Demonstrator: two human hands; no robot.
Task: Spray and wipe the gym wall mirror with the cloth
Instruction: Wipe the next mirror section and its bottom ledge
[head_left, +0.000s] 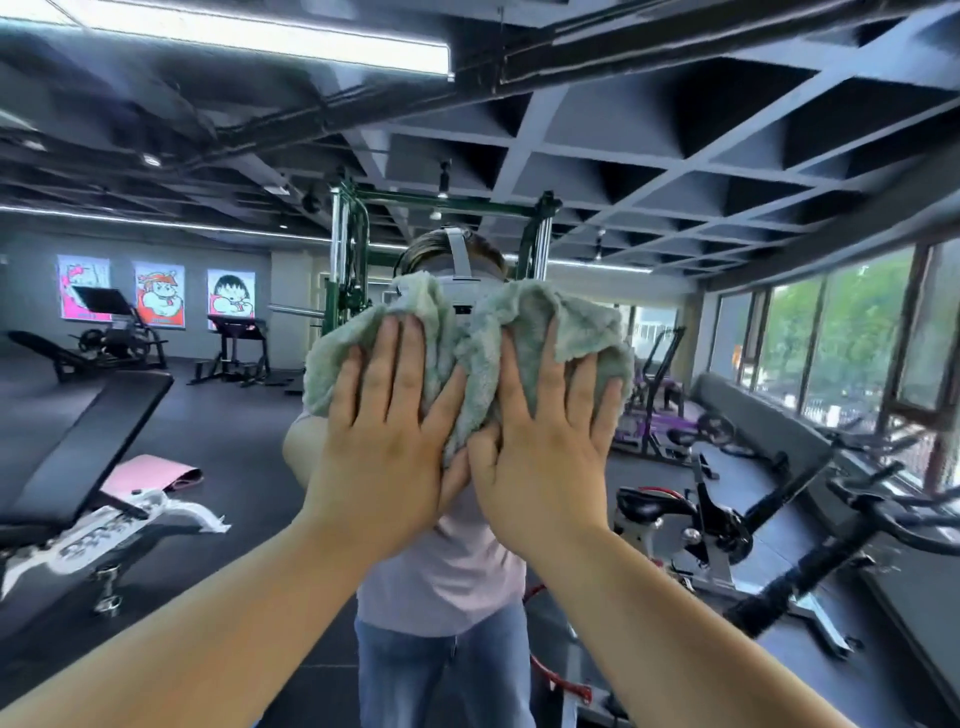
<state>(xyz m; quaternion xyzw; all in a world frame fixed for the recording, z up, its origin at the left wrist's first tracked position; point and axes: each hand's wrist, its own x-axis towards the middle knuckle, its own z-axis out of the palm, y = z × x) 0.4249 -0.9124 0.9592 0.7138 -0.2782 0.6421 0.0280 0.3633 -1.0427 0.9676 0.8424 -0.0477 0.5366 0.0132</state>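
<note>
Fingers (410, 364) spread flat atop cloth (524, 317) (bunched); left hand (384, 452), right hand (545, 457) against mirror (234, 415).

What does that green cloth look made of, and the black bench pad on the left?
The cloth looks like plush microfiber or terry: fuzzy matte pile, soft folds. The bench pad seems vinyl or faux leather: smooth black with a dull sheen.
</note>
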